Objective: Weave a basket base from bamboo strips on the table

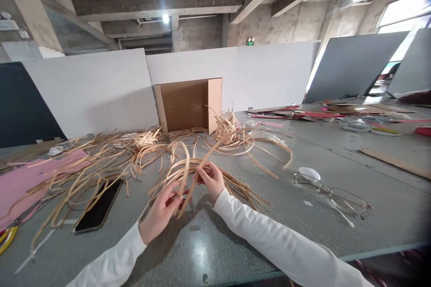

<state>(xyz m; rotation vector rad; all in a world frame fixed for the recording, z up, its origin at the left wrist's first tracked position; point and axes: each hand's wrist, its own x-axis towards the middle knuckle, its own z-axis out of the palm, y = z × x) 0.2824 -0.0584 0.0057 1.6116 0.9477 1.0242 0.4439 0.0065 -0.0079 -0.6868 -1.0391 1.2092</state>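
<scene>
In the head view, thin tan strips [186, 167] are held above the gray table [215, 251], near its middle. A bent strip is pinched between the thumb and fingers of the left hand [165, 208]; another strip is gripped by the right hand [211, 180], just to the right and slightly farther off. Beyond the hands, a bundle of strips [235, 184] is spread, with an open cardboard box [185, 105] at the far side. A phone [98, 206] is partly crossed by loose strips on the left; eyeglasses [332, 193] are seen on the right.
</scene>
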